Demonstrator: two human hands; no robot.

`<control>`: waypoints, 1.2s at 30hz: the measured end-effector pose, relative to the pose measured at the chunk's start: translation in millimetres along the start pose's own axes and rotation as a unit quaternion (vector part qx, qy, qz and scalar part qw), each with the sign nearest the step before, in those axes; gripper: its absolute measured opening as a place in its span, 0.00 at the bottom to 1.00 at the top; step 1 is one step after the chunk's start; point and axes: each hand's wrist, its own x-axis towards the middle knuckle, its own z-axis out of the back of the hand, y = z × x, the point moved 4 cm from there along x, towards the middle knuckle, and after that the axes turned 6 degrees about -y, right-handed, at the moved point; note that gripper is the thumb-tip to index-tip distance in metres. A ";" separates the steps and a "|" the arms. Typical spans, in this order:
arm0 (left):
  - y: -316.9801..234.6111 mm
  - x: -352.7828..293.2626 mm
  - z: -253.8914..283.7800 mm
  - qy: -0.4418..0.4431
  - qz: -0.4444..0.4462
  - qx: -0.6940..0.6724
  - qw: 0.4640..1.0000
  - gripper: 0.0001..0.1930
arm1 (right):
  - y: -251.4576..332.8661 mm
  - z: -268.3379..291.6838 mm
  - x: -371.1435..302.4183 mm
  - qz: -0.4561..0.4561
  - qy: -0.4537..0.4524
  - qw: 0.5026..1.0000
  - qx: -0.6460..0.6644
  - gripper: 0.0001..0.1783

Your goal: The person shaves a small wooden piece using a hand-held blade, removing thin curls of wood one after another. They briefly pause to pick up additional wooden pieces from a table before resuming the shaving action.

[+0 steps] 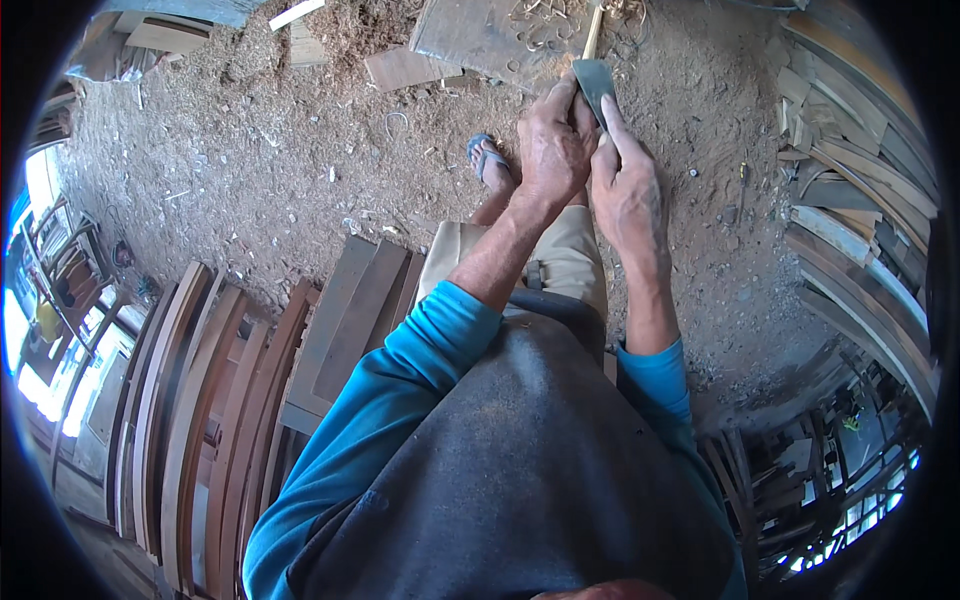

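Out in front of me, both hands meet at a flat, grey-green tapered piece (594, 82); its exact kind I cannot make out. My left hand (553, 150) is closed at its left side, with the fingertips partly hidden. On the other side my right hand (630, 190) grips the near end, the index finger laid along its edge. A pale, narrow wooden stick (594, 34) extends from the far end of the piece. Whether the two are joined is not clear.
Beyond my hands lies a wide board (480, 38) with curled shavings (545, 28). Long planks (190, 400) are stacked at the left, and timber offcuts (860, 220) pile up on the right. A screwdriver-like tool (743, 175) lies on the dirt floor (300, 170).
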 end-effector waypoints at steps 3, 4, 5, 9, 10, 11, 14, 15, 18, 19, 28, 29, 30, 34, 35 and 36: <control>3.0 0.7 -1.8 -0.022 -0.032 -0.023 0.999 0.17 | 0.4 0.5 17.1 -0.032 0.035 0.999 -0.022 0.24; 2.6 0.4 -2.1 -0.028 -0.033 -0.020 0.999 0.17 | 0.1 0.0 23.4 -0.036 0.031 0.999 -0.026 0.24; 2.2 -0.2 -2.3 -0.034 -0.035 -0.017 0.999 0.17 | 1.8 0.6 28.3 -0.031 0.028 0.998 -0.037 0.24; -0.4 -0.7 -5.2 -0.040 -0.045 -0.008 0.998 0.16 | 4.3 4.8 50.0 -0.023 0.017 0.997 -0.068 0.24; -0.6 -0.3 -4.9 -0.037 -0.043 -0.003 0.998 0.16 | 6.2 4.9 54.1 -0.024 0.015 0.997 -0.067 0.24; -0.9 0.1 -4.9 -0.034 -0.041 0.002 0.999 0.16 | 7.7 7.3 53.2 -0.041 0.036 0.996 -0.067 0.24; -2.7 3.7 -1.4 -0.020 -0.027 0.015 0.999 0.12 | 14.8 15.7 34.5 -0.047 0.060 0.996 -0.053 0.24; -3.6 4.0 0.3 -0.015 -0.020 0.018 1.000 0.09 | 9.2 12.3 17.4 -0.022 0.044 0.998 -0.044 0.25; -0.8 -0.6 -2.0 -0.017 -0.008 0.006 1.000 0.06 | 4.0 7.4 5.2 0.002 0.026 0.999 -0.045 0.25; -1.8 0.8 -1.9 -0.023 -0.012 -0.001 1.000 0.05 | 6.2 6.0 7.2 0.005 0.021 0.999 -0.046 0.25; 0.1 0.4 -2.7 -0.047 -0.074 0.000 0.996 0.15 | 14.5 11.5 40.8 0.010 0.020 0.997 -0.077 0.25; -1.8 -0.7 -0.9 -0.046 -0.072 -0.007 0.996 0.15 | 17.6 13.9 24.6 -0.006 0.042 0.995 -0.090 0.25; -1.3 1.3 -0.4 -0.021 -0.055 0.006 0.998 0.15 | 19.1 14.5 16.6 -0.021 0.063 0.993 -0.102 0.25; 0.1 -0.6 -0.7 -0.069 -0.090 -0.003 0.994 0.13 | 19.0 10.5 31.0 -0.034 0.052 0.996 -0.058 0.25; -0.5 -0.7 -3.6 -0.067 -0.089 -0.004 0.994 0.13 | 19.8 12.2 41.5 -0.029 0.047 0.995 -0.079 0.25; -1.1 -1.1 -6.2 -0.065 -0.088 -0.004 0.994 0.13 | 18.9 13.5 52.9 -0.025 0.042 0.994 -0.099 0.26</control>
